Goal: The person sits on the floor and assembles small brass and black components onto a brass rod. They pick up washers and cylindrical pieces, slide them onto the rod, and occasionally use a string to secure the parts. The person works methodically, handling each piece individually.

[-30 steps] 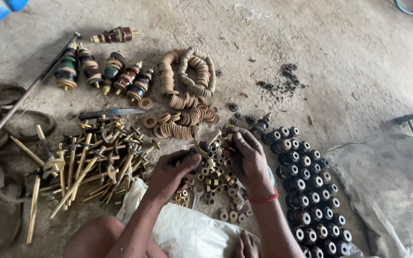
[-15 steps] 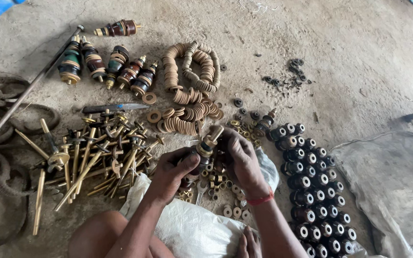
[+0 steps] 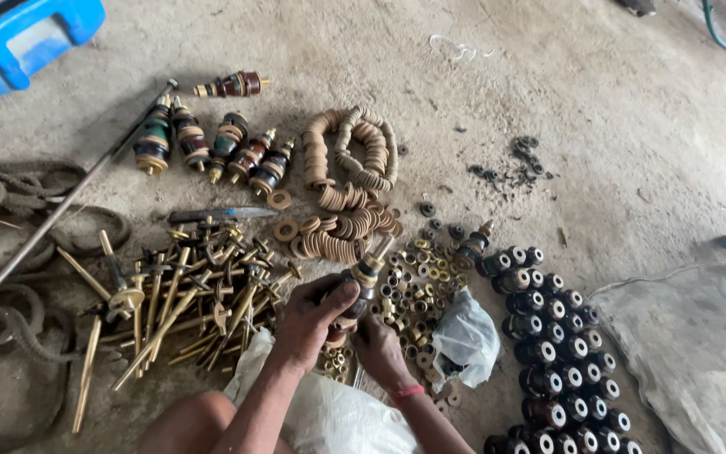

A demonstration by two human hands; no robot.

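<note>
Single head-worn view, looking steeply down and forward onto a concrete floor point(image 3: 598, 101). Close range: left hand point(image 3: 308, 324) and right hand point(image 3: 380, 349) sit low centre, forearms entering from the bottom edge. No second view to overlap.

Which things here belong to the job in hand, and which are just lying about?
In hand:
- bushing assembly, gripped by left hand and right hand
- small brass nuts and washers
- brass studs
- dark porcelain insulators

Lying about:
- blue plastic object
- long metal rod
- rope
- knife
</note>
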